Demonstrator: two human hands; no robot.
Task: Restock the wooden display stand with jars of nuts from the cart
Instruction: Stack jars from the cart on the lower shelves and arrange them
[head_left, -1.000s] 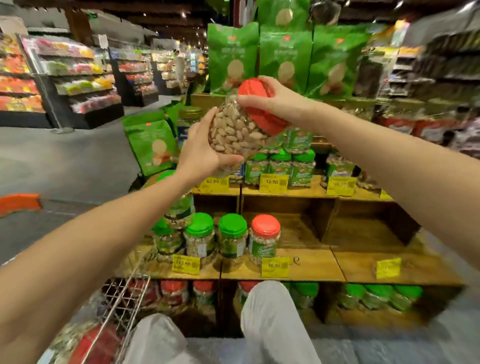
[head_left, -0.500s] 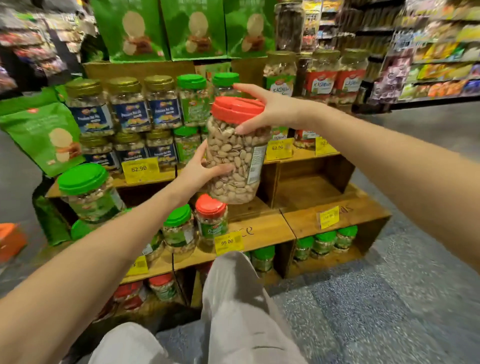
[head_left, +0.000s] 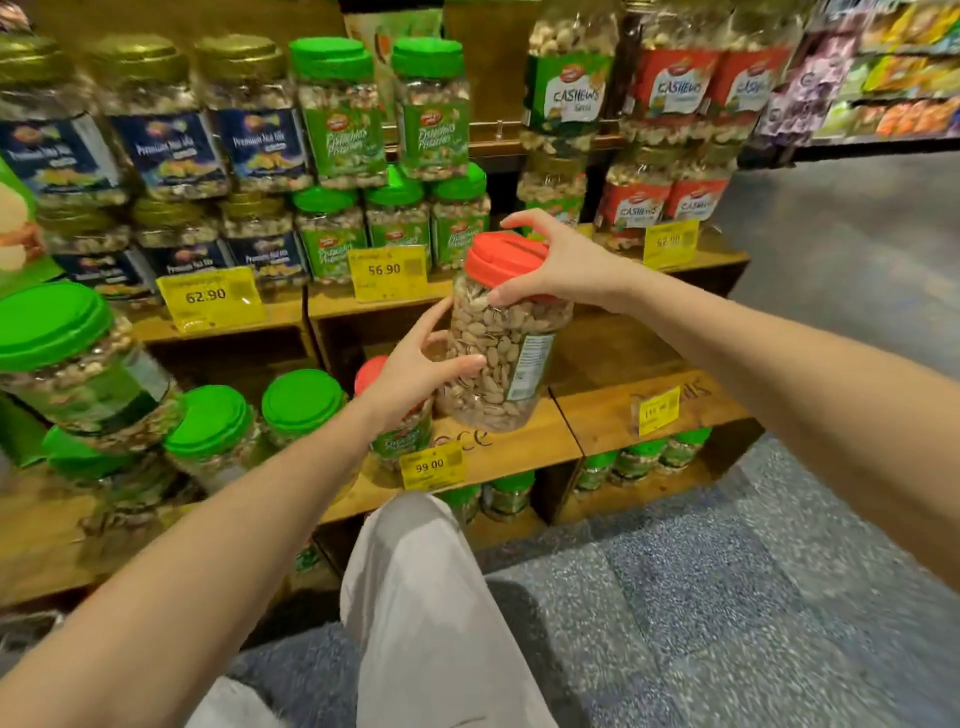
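The big clear plastic jar of nuts (head_left: 498, 358) is lower now, just above the middle shelf of the wooden display stand (head_left: 597, 410), with the left hand (head_left: 415, 374) gripping its side and the right hand (head_left: 561, 265) gripping its red lid (head_left: 506, 257), so it looks almost ready to be put down.

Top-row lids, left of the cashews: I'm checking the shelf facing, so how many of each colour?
Gold lids: 3
Green lids: 2
Total: 5
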